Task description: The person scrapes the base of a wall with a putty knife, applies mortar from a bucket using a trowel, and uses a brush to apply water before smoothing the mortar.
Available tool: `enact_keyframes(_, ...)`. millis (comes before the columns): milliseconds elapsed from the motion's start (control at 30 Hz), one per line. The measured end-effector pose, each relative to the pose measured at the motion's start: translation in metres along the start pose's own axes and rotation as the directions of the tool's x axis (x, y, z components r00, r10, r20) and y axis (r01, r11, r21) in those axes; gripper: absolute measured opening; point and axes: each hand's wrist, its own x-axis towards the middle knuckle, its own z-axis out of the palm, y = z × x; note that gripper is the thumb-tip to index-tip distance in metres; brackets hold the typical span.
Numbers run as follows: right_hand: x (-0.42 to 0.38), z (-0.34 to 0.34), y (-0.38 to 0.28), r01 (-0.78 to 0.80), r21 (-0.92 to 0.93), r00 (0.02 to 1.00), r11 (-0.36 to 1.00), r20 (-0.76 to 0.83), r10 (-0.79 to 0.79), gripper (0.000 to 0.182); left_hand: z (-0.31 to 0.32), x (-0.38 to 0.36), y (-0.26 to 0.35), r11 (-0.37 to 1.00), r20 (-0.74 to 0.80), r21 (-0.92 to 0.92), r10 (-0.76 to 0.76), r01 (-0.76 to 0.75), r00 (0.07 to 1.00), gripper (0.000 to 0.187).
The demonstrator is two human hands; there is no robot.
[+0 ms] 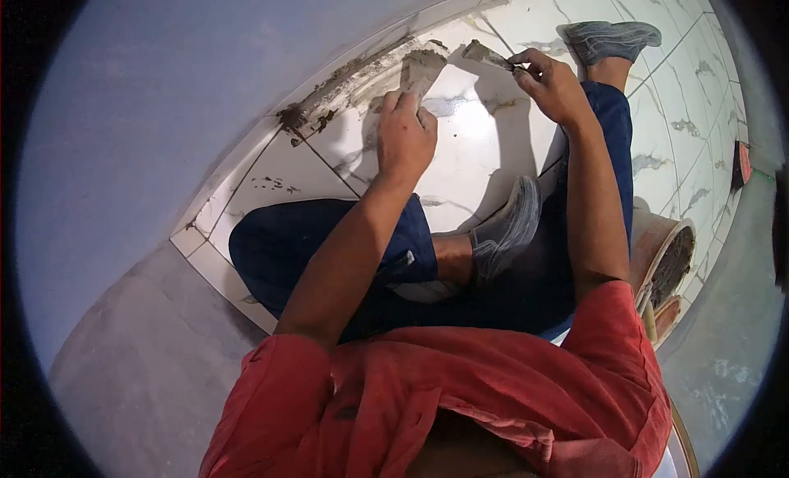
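Note:
My left hand [406,138] is closed around a wide scraper [424,69] whose flat blade is smeared with grey mortar. That blade is by the mortar-covered strip [349,87] along the foot of the wall. Held in my right hand [552,85] is a narrower putty knife [488,56], pinched by its handle, with a dab of mortar at the blade's tip. The two blades are a short way apart, over white marble-patterned floor tiles [468,137]. My fingers hide most of the scraper's handle.
A blue-grey wall [164,92] rises on the left. Mortar crumbs [275,184] dot the tiles near it. A mortar-stained bucket [662,248] lies tilted by my right side. My shoes [511,231] and legs rest on the floor. A red object [742,164] is at far right.

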Motion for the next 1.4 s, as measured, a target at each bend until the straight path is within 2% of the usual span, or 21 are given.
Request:
enact_keyframes(133, -0.001, -0.001, -0.003, -0.075, -0.001, 0.997, 0.997, -0.006, 0.075, 0.031, 0.007, -0.001, 0.006, 0.995, 0.087, -0.051, -0.080, 0.085, 0.993, 0.040)
enact_keyframes(300, -0.001, 0.001, 0.000, -0.096, 0.048, 0.995, 0.994, -0.026, 0.098, 0.032, 0.029, 0.017, 0.016, 0.983, 0.095, -0.114, -0.132, 0.142, 0.987, 0.042)
enact_keyframes(367, -0.002, 0.003, 0.001, -0.074, 0.039, 0.996, 0.997, -0.045, 0.075, 0.031, 0.038, 0.026, 0.018, 0.980, 0.099, -0.119, -0.150, 0.161, 0.984, 0.044)
enact_keyframes(467, 0.000, 0.005, -0.004, -0.029, 0.031, 0.998, 0.999, -0.048, 0.030, 0.029, 0.052, 0.037, 0.021, 0.954, 0.101, -0.133, -0.256, 0.269, 0.961, 0.046)
enact_keyframes(667, 0.017, 0.019, -0.030, 0.056, -0.072, 0.998, 0.996, 0.020, -0.055, 0.026, 0.067, 0.033, 0.021, 0.954, -0.032, -0.194, -0.241, 0.230, 0.970, 0.054)
enact_keyframes(700, 0.019, 0.021, -0.034, 0.063, -0.118, 0.998, 0.991, 0.030, -0.059, 0.025, 0.066, 0.033, 0.021, 0.953, -0.035, -0.193, -0.244, 0.233, 0.969, 0.054)
enact_keyframes(767, 0.024, 0.027, -0.040, 0.072, -0.165, 0.997, 0.984, 0.041, -0.066, 0.024, 0.065, 0.034, 0.021, 0.944, 0.075, -0.182, -0.267, 0.276, 0.961, 0.061)
enact_keyframes(833, 0.032, 0.034, -0.042, 0.051, -0.312, 0.997, 0.949, 0.071, -0.030, 0.024, 0.065, 0.033, 0.023, 0.941, 0.033, -0.196, -0.274, 0.275, 0.961, 0.059)
enact_keyframes(867, 0.032, 0.034, -0.050, 0.051, -0.315, 0.997, 0.948, 0.072, -0.030, 0.024, 0.067, 0.032, 0.023, 0.939, -0.006, -0.209, -0.281, 0.274, 0.960, 0.058)
enact_keyframes(933, 0.034, 0.034, -0.066, -0.054, -0.333, 0.990, 0.941, 0.106, 0.094, 0.026, 0.074, 0.032, 0.017, 0.944, -0.035, -0.202, -0.272, 0.260, 0.962, 0.058)
enact_keyframes(967, 0.034, 0.037, -0.070, -0.071, -0.350, 0.991, 0.934, 0.084, 0.107, 0.026, 0.074, 0.033, 0.016, 0.950, -0.064, -0.192, -0.263, 0.247, 0.963, 0.058)
enact_keyframes(1100, 0.041, 0.053, -0.075, -0.065, -0.377, 0.993, 0.924, 0.071, 0.099, 0.027, 0.066, 0.032, 0.019, 0.961, -0.091, -0.180, -0.230, 0.212, 0.969, 0.059)
enact_keyframes(1200, 0.044, 0.061, -0.079, -0.106, -0.325, 0.994, 0.940, 0.003, 0.113, 0.026, 0.063, 0.033, 0.019, 0.957, -0.038, -0.190, -0.232, 0.221, 0.972, 0.060)
enact_keyframes(1300, 0.049, 0.065, -0.085, -0.102, -0.340, 0.994, 0.935, 0.006, 0.110, 0.025, 0.074, 0.037, 0.013, 0.927, -0.056, -0.285, -0.270, 0.243, 0.961, 0.059)
enact_keyframes(1400, 0.054, 0.068, -0.091, -0.140, -0.370, 0.989, 0.918, -0.006, 0.148, 0.026, 0.078, 0.037, 0.010, 0.955, -0.047, -0.195, -0.235, 0.222, 0.971, 0.055)
